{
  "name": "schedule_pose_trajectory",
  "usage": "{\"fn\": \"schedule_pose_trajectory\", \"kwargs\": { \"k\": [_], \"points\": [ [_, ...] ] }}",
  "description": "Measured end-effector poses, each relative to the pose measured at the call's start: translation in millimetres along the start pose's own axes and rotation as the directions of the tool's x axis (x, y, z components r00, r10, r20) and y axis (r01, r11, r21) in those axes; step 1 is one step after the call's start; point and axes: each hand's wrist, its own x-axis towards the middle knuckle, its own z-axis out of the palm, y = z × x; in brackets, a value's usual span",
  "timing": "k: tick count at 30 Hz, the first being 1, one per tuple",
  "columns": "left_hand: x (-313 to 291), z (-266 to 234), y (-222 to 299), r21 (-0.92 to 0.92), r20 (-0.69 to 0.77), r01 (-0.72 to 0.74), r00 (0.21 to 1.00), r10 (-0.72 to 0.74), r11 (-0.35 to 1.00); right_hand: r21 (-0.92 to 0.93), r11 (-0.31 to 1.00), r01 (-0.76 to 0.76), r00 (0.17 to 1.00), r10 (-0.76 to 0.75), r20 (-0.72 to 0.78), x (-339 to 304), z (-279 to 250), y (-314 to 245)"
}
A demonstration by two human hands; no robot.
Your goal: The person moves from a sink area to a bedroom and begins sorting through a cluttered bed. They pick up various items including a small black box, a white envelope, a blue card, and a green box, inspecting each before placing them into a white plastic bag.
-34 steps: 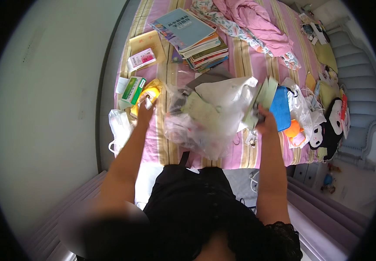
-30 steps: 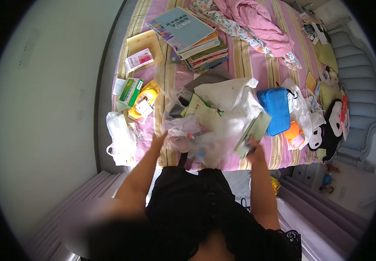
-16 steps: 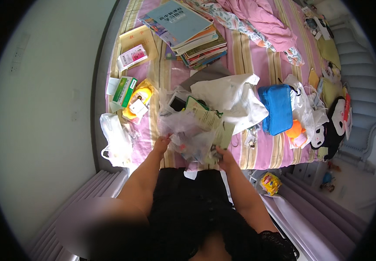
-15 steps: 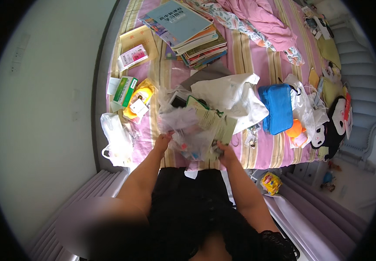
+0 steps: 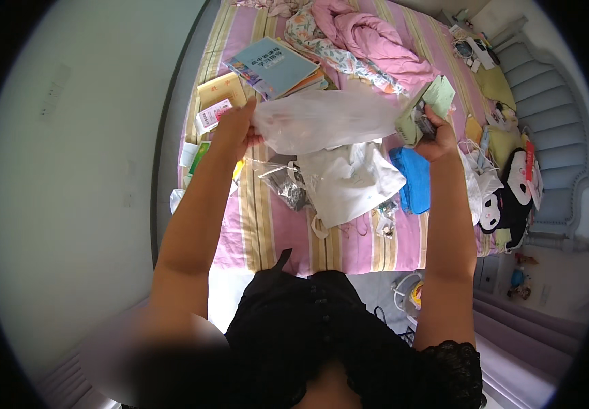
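A translucent white plastic bag [image 5: 328, 123] is stretched out sideways above the bed. My left hand [image 5: 240, 129] is closed on its left end. Raised on the other side, my right hand [image 5: 439, 138] grips a pale green folded paper [image 5: 438, 92] together with something small and dark that I cannot make out. The bag's right end reaches the paper; whether the right hand also holds the bag is hidden. Below them lie a white cloth-like sheet or bag [image 5: 356, 184] and a clear packet with dark contents [image 5: 288, 185]. A blue case [image 5: 412, 178] rests beside the sheet, partly behind my right forearm.
Books [image 5: 274, 68] are stacked farther back on the striped bed [image 5: 260, 255], near a pink blanket [image 5: 383, 41]. A pink-and-white box [image 5: 214, 116] lies at the left. Panda-patterned plush [image 5: 512, 187] and a padded headboard [image 5: 547, 116] are at the right.
Both hands have lifted and moved forward and apart. The plastic bag, crumpled low before, is now drawn out wide. The green paper has gone up and right with my right hand.
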Motion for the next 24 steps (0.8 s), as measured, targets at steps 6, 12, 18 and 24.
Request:
{"fn": "schedule_pose_trajectory", "kwargs": {
  "k": [6, 12, 18, 24],
  "points": [
    [-48, 10, 59, -0.255, 0.185, -0.108, 0.97, 0.158, 0.961, -0.088, 0.995, 0.047, 0.998, -0.045, 0.032, -44, 18, -34],
    [-95, 13, 100, -0.338, 0.222, -0.294, 0.898, 0.379, 0.894, -0.125, 0.98, 0.152, 0.982, -0.135, 0.132, -80, 39, -42],
    [-171, -25, 21, -0.045, 0.139, -0.736, 0.665, 0.734, 0.676, -0.378, 0.886, 0.27, 0.962, -0.263, 0.07, -149, 6, -3],
    [-190, -117, -239, 0.806, 0.418, -0.573, 0.731, 0.54, 0.151, -0.824, 0.558, 0.101, 0.992, 0.004, 0.124, -181, -122, 121]
  ]
}}
